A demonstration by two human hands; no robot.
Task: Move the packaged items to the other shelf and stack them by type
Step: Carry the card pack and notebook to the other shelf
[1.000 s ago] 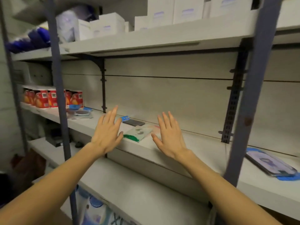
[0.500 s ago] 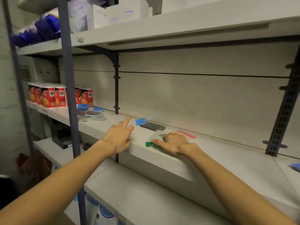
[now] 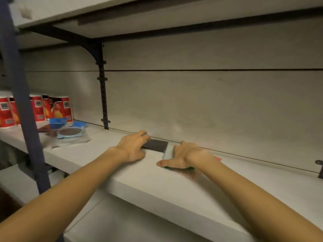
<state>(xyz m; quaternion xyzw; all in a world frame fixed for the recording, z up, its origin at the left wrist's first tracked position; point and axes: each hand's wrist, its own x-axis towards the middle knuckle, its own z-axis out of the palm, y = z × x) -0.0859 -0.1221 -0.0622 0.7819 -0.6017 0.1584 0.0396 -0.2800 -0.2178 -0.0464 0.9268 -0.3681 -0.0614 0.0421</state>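
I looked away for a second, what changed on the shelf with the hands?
Both hands came down from hovering. The left hand now rests on the dark flat pack; the right hand presses the green-edged pack. Neither is lifted. The red cans and blue-rimmed packs stayed put.

White shelf board (image 3: 97, 154); dark blue upright post (image 3: 21, 95) near left; black wall bracket (image 3: 102, 88) far centre; pale back panel (image 3: 209, 102).

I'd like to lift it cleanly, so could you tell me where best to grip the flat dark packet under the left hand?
Probably its near long edge: the dark packet lies flat by the back wall, so slide fingertips under from the front.
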